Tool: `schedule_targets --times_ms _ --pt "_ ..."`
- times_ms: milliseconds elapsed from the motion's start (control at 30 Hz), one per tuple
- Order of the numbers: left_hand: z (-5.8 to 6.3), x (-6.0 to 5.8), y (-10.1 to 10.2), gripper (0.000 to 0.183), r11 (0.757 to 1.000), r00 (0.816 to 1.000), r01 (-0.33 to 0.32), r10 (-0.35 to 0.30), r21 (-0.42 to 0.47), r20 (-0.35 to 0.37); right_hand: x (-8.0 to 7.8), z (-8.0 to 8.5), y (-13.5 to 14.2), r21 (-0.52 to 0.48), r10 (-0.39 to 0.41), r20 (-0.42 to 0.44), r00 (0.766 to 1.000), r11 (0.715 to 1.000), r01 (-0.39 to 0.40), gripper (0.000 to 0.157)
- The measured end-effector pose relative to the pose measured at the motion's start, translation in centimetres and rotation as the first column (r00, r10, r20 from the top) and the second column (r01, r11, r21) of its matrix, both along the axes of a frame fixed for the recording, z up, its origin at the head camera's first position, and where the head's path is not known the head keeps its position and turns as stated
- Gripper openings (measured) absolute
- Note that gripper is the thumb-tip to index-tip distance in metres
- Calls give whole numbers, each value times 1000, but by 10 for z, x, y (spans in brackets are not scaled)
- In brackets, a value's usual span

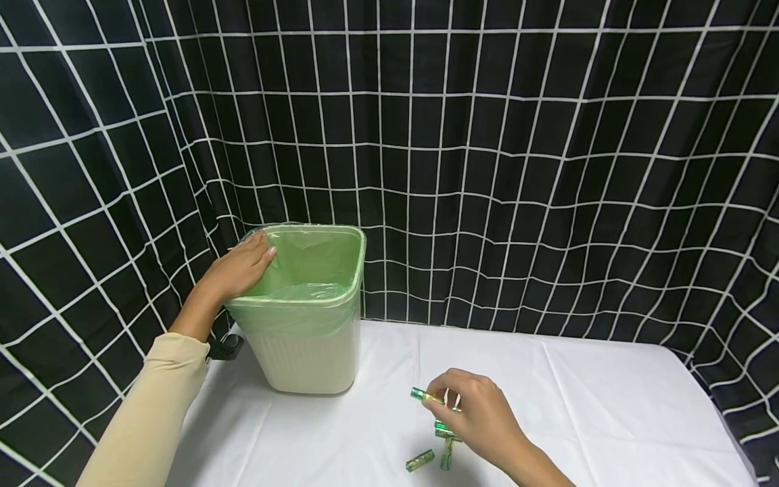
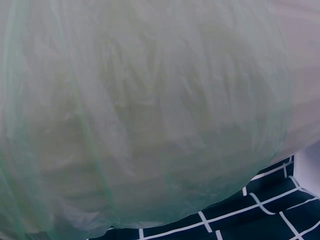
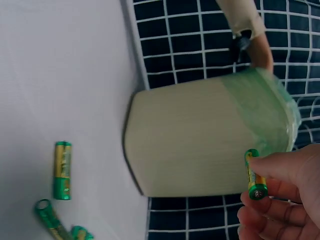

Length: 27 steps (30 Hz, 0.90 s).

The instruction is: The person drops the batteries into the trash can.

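A cream waste bin [image 1: 307, 362] stands upright at the left of the table, lined with a thin green plastic bag [image 1: 304, 260] folded over its rim. My left hand [image 1: 243, 264] rests on the bin's left rim, with fingers laid over the edge; bag-covered wall [image 2: 165, 110] fills the left wrist view. My right hand [image 1: 477, 412] pinches a green and gold battery [image 3: 255, 175] between thumb and fingers, in front of the bin and to its right. Below that hand, several similar batteries [image 1: 420, 460] lie loose on the white tablecloth, some partly hidden by it.
The white cloth-covered table [image 1: 608, 406] extends to the right. Behind and to the left hangs a black curtain [image 1: 462, 155] with a white grid, close to the bin. A dark wrist device [image 1: 226, 348] sits by the left sleeve [image 1: 152, 406].
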<state>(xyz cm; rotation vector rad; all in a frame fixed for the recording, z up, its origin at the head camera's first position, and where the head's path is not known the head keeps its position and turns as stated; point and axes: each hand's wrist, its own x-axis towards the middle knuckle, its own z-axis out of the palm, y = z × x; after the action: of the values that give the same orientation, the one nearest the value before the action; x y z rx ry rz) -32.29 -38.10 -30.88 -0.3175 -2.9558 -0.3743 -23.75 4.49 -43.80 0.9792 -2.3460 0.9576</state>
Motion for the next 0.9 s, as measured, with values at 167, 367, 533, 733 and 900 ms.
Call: schedule_targets --times_ms 167,367,533,733,900 --pt "1 2 2 62 1000 1000 -1 1 10 2 -3 13 -8 33 -13 -16 1000 999 14 11" --pt "0 1 1 65 1000 1000 -10 10 23 12 -8 26 -20 49 -11 -42 999 999 13 12" --pt "0 1 1 64 1000 1000 -13 12 29 17 -15 35 -29 50 16 -62 998 999 -13 11" --pt "1 2 1 64 1000 1000 -7 6 29 14 -22 53 -38 56 44 -86 995 998 -39 10" --pt "1 2 1 64 1000 1000 -3 2 29 13 -29 71 -45 73 58 -110 992 996 -50 8"
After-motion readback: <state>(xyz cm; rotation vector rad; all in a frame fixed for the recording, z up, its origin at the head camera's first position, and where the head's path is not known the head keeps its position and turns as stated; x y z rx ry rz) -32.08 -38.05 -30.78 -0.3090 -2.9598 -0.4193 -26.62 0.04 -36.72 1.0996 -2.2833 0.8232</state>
